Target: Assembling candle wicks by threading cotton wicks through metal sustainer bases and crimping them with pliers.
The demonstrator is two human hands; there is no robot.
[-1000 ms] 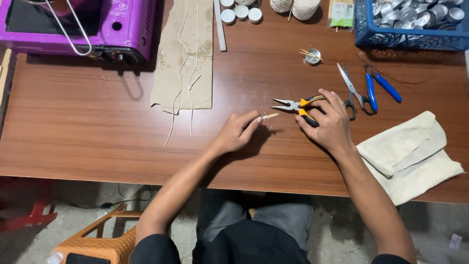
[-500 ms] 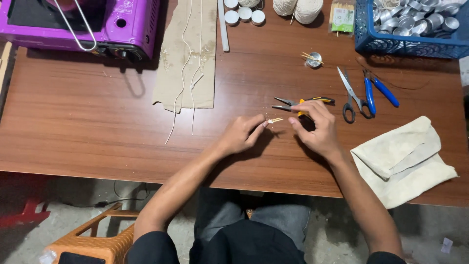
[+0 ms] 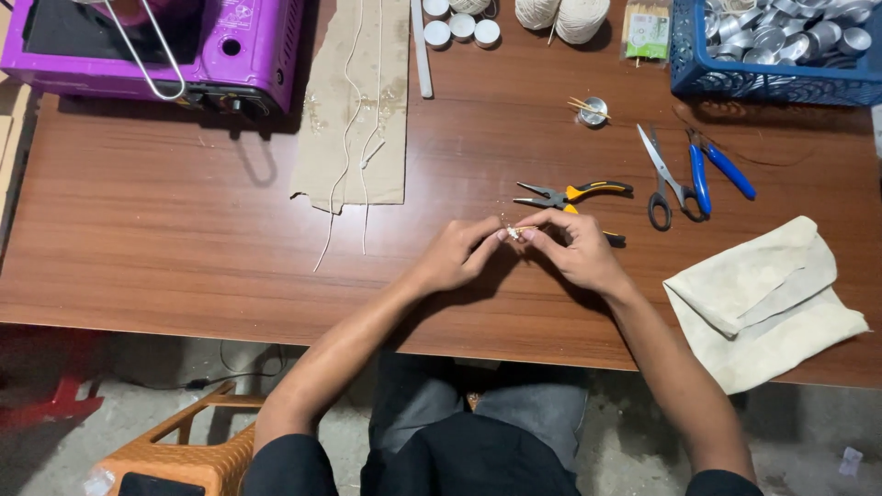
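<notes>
My left hand (image 3: pixel 457 253) and my right hand (image 3: pixel 574 250) meet fingertip to fingertip over the brown table (image 3: pixel 184 239). Between them they pinch a short pale wick piece with a small metal tab (image 3: pixel 514 232). Just beyond my right hand lie the yellow-and-black needle-nose pliers (image 3: pixel 574 195), flat on the table and untouched, their jaws pointing left.
Scissors (image 3: pixel 663 174) and blue-handled cutters (image 3: pixel 721 170) lie right of the pliers. A folded cream cloth (image 3: pixel 763 298) sits at right. At the back: purple stove (image 3: pixel 156 46), cardboard with wick strings (image 3: pixel 354 110), small tin cup (image 3: pixel 593 110), blue basket of tin cups (image 3: pixel 772 46).
My right hand let go of the pliers, left them on the table and came left to join my left hand on the wick piece.
</notes>
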